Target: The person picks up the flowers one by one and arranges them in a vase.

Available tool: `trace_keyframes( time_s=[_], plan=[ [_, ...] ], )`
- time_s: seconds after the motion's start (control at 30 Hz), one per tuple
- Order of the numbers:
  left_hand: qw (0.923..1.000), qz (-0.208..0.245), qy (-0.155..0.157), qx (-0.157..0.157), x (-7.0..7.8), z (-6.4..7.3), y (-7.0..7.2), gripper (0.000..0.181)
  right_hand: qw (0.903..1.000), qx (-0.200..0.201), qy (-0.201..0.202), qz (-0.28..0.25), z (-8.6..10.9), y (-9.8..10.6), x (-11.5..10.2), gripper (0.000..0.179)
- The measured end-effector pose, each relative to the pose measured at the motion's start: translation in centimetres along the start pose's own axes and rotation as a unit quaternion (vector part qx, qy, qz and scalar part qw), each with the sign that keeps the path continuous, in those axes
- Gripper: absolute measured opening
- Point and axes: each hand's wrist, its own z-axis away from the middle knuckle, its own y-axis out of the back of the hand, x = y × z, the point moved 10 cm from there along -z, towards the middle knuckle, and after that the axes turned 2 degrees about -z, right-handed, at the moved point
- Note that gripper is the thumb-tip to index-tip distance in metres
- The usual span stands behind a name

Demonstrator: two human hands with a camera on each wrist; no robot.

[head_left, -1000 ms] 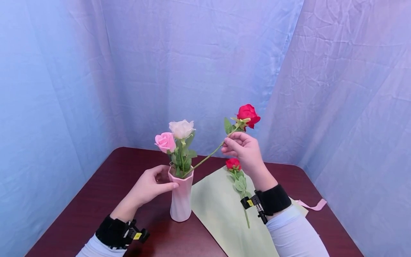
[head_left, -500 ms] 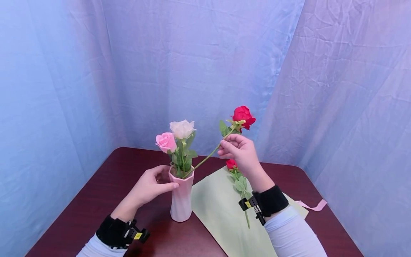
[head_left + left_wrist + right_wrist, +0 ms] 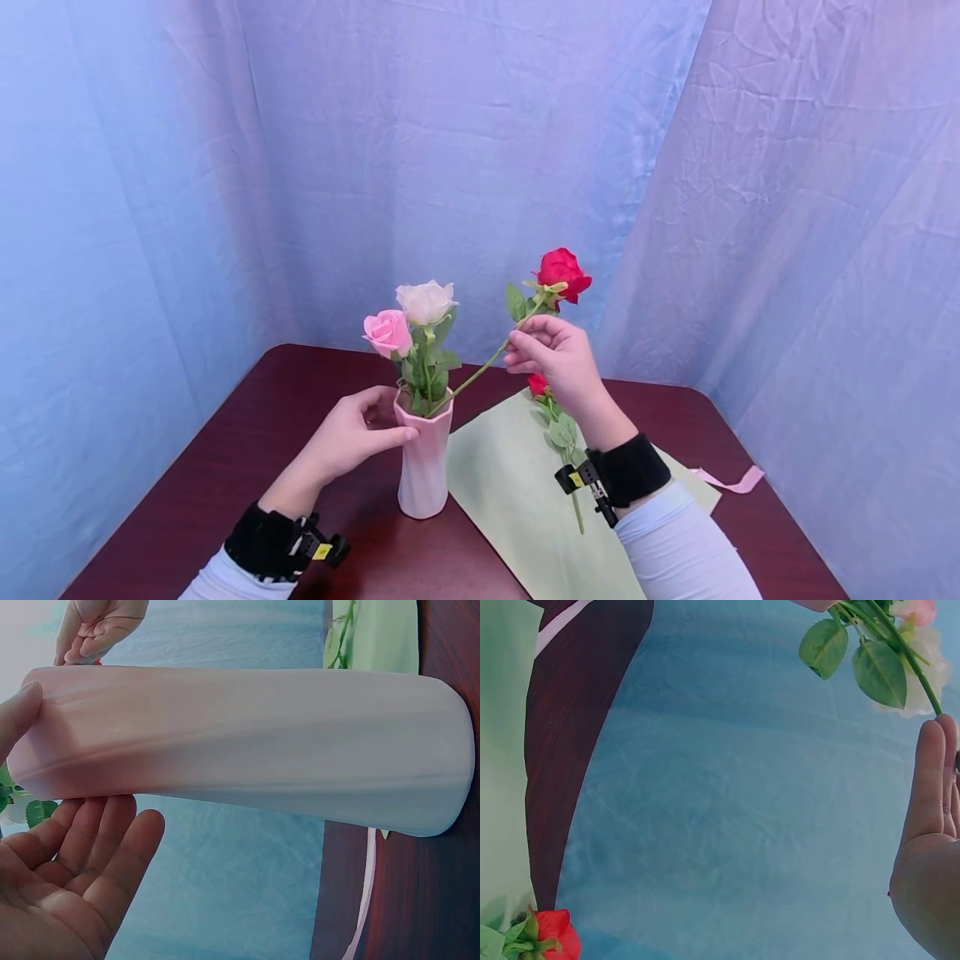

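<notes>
A pink-to-white vase (image 3: 423, 471) stands upright on the table, holding a pink rose (image 3: 387, 332) and a white rose (image 3: 426, 302). My left hand (image 3: 352, 433) grips the vase near its rim, thumb on one side and fingers on the other; the left wrist view shows the vase (image 3: 247, 742) lying across between them. Between thumb and fingers, my right hand (image 3: 558, 358) pinches the stem of a red rose (image 3: 562, 273). That stem slants down left, its lower end inside the vase mouth. In the right wrist view, the right hand (image 3: 934, 840) touches the green stem.
A second red rose (image 3: 561, 429) lies on a sheet of pale green paper (image 3: 517, 492), right of the vase. A pink ribbon (image 3: 738, 481) lies by the paper's right edge. Blue curtains (image 3: 450, 150) hang behind the dark red-brown table (image 3: 225, 467).
My right hand has moved slightly left and down, and the red rose's bloom has come with it toward the vase. The left hand and vase have stayed in place.
</notes>
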Motion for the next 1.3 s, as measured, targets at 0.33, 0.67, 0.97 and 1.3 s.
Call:
trace_keyframes(
  time_s=[0.33,0.67,0.97,1.3],
  plan=[
    [1.0000,0.003,0.000,0.000,0.2,0.1,0.0,0.050,0.9998,-0.014,0.000,0.013,0.0,-0.5,0.0,0.016],
    [1.0000,0.001,0.001,0.001,0.2,0.1,0.1,0.051,0.9997,-0.020,-0.001,0.017,0.1,-1.1,0.0,0.014],
    [1.0000,0.003,0.002,0.000,0.2,0.1,0.0,0.051,0.9993,-0.028,-0.001,0.023,0.0,-1.6,0.0,0.016],
    [1.0000,0.005,0.005,-0.001,0.3,0.1,0.0,0.050,0.9985,-0.040,-0.011,0.035,-0.1,-2.4,0.1,0.014]
  ],
)
